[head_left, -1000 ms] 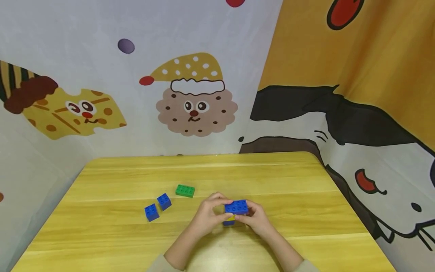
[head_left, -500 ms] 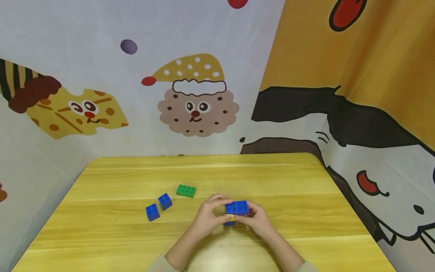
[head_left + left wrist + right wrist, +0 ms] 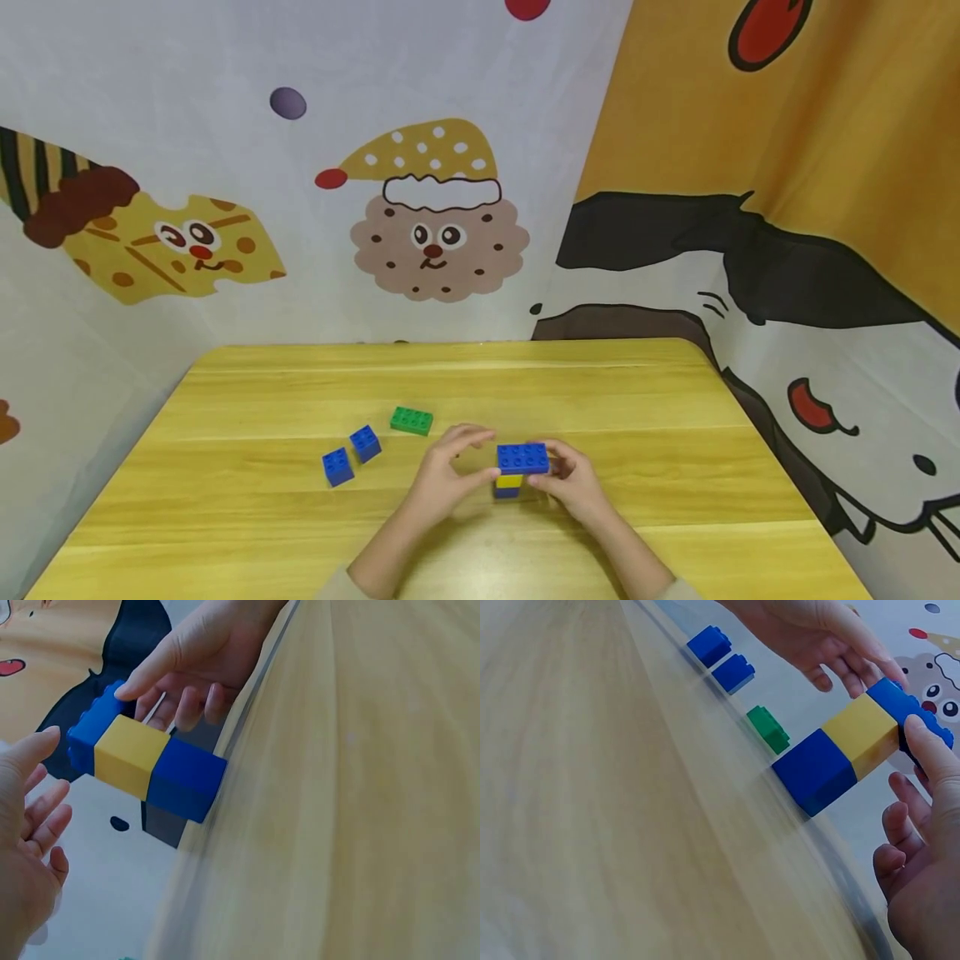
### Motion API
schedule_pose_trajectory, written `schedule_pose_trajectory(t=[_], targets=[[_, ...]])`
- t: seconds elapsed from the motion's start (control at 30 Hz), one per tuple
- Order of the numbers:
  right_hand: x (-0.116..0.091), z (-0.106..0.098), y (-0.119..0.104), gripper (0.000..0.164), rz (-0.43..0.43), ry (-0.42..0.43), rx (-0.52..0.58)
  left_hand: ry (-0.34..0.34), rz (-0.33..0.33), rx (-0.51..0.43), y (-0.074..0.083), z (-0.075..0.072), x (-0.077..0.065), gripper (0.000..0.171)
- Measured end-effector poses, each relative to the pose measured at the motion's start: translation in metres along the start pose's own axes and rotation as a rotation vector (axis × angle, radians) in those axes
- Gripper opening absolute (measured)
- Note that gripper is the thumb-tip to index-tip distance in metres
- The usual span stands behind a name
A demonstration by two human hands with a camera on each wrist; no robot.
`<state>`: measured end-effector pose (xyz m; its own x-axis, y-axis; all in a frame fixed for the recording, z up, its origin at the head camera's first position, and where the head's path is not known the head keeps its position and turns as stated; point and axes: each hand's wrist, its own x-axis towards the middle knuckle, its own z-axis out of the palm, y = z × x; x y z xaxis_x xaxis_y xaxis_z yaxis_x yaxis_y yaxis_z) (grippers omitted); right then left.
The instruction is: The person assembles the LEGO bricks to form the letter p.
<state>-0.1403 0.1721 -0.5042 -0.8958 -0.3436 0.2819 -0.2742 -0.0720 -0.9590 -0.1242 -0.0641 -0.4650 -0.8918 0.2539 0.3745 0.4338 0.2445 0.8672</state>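
Head view gives me a yellow wood-grain table (image 3: 637,400), with a cloth (image 3: 180,50) printed with big cartoon figures hanging behind it. Over on the person's left, well apart from the work, I see a nearer square blue block (image 3: 337,467) and, just beside it, a farther square blue block (image 3: 365,444). A green block (image 3: 411,422) lies a little beyond that pair, near the left hand (image 3: 438,475), which takes up the space between those loose pieces and the three-block tower (image 3: 133,757). I have the tower upright on the table in front of the person: bottom blue block (image 3: 815,772), yellow block (image 3: 861,735) on that, long blue block (image 3: 522,458) on top, its right end jutting out past the yellow. The right hand (image 3: 576,487) pinches that jutting end, thumb on the near side and a finger behind, the other fingers loosely curled below. At the tower's opposite side the left hand is spread, thumb and forefinger wide apart with nothing in their hold, the long block's left end just beside them. Whether the left thumb tip brushes the tower, I can't tell from my angles.
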Motion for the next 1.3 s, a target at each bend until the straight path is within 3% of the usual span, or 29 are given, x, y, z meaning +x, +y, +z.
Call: schedule_pose_trajectory(t=[0.17, 0.43, 0.77, 1.07, 1.3], targets=[[-0.001, -0.002, -0.004, 0.046, 0.0, 0.01, 0.024, 0.036, 0.027, 0.013, 0.001, -0.01, -0.005, 0.046], [0.001, -0.003, -0.004, 0.042, -0.096, 0.01, 0.063, 0.103, 0.045, 0.05, -0.002, -0.029, -0.016, 0.046], [0.0, -0.003, -0.004, 0.038, -0.092, 0.042, 0.03, 0.203, 0.052, 0.125, -0.003, -0.055, -0.036, 0.048], [-0.002, -0.002, -0.005, 0.037, -0.077, 0.056, 0.029, 0.302, 0.134, 0.221, 0.02, -0.08, -0.049, 0.048], [-0.002, -0.001, -0.006, 0.036, -0.066, 0.067, 0.017, 0.364, 0.084, 0.205, -0.01, -0.102, -0.06, 0.051]])
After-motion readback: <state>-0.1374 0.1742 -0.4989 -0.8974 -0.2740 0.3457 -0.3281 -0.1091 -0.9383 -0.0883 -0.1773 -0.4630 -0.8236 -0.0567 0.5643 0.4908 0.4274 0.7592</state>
